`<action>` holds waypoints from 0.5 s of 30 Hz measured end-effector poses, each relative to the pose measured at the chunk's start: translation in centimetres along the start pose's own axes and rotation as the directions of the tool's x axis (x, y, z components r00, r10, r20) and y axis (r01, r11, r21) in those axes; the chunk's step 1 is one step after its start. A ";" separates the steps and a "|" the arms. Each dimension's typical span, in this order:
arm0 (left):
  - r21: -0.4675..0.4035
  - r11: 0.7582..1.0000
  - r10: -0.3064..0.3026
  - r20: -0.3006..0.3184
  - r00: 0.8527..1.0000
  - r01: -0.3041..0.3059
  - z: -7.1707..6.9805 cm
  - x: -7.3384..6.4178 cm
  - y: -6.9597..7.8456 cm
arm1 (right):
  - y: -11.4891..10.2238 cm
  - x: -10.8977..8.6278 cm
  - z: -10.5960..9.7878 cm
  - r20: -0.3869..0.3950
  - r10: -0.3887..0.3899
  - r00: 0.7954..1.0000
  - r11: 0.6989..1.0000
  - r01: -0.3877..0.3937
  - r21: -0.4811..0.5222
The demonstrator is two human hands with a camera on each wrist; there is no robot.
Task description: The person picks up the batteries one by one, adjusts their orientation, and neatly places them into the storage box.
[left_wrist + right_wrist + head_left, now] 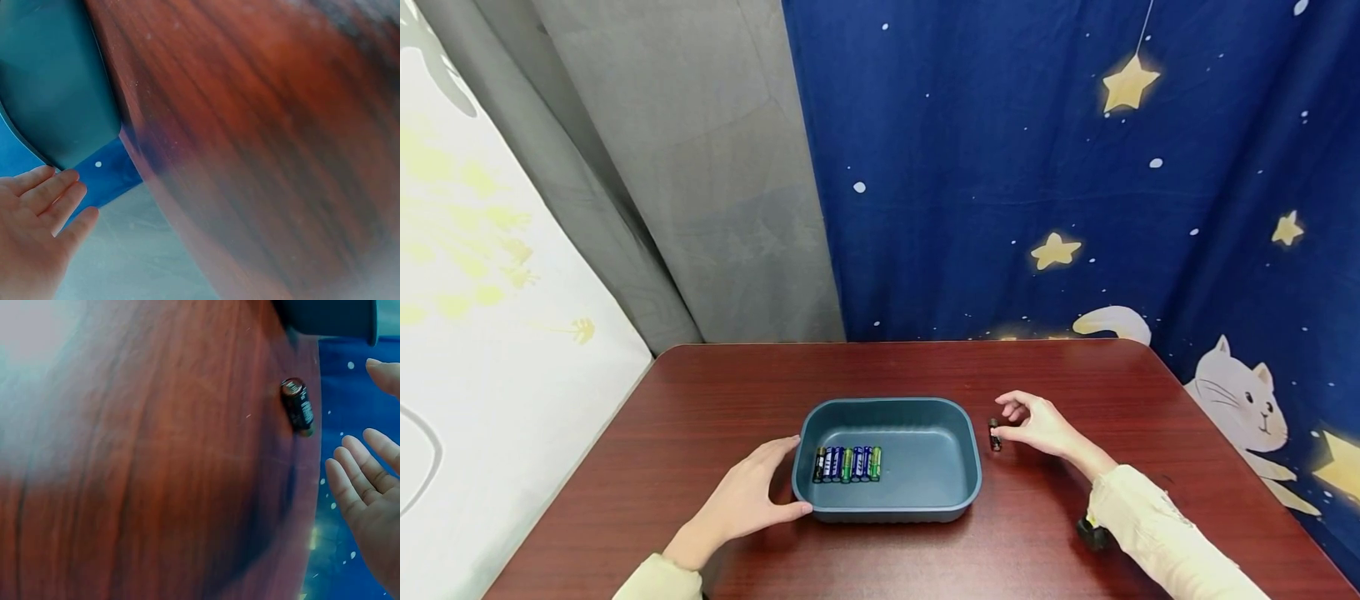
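Observation:
A blue-grey plastic basin (917, 495) stands on the table, with a row of several blue, green and black batteries (847, 465) side by side at its left. My left hand (741, 492) rests at the basin's left side, thumb and fingertips right at the rim, fingers fairly straight. To the right of the basin, one black battery (996, 437) lies on the tabletop; the right wrist view shows this dark battery (297, 406) apart from the fingers. My right hand (1037, 423) hovers over it, thumb and fingers spread, holding nothing.
The dark red wooden table (730, 392) has a rounded far edge. Behind it hang a grey curtain (722, 208) and a blue curtain (970, 167) with stars and a cat. A black device (1092, 533) is strapped under the right wrist.

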State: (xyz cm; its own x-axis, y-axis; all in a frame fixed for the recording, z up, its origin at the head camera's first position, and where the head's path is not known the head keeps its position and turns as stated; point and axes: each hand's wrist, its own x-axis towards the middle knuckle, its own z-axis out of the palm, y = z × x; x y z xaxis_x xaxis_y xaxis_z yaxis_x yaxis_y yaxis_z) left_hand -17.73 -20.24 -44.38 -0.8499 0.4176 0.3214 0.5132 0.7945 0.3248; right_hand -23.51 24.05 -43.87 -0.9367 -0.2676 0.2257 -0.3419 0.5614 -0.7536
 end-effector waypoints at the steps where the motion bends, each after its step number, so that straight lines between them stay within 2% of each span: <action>1: -0.001 1.000 0.000 0.000 1.000 0.000 0.0 0.0 0.0 | 0.8 0.0 0.1 0.005 0.004 1.000 1.000 -0.004 -0.006; 5: -0.004 1.000 -0.004 0.005 1.000 0.004 0.0 0.0 0.0 | 2.4 0.0 0.3 0.035 0.005 0.999 1.000 -0.004 -0.031; 15: -0.004 1.000 -0.015 0.010 1.000 0.015 0.0 -0.1 -0.1 | 3.3 0.1 0.8 0.086 -0.013 0.996 0.996 0.020 -0.082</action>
State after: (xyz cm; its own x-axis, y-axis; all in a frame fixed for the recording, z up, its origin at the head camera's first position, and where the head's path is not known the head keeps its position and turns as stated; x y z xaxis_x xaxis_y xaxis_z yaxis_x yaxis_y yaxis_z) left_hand -17.72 -20.32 -44.47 -0.8588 0.4101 0.3071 0.5006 0.7992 0.3328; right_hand -24.67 25.27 -46.86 -0.9222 -0.3414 0.1817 -0.3659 0.6179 -0.6959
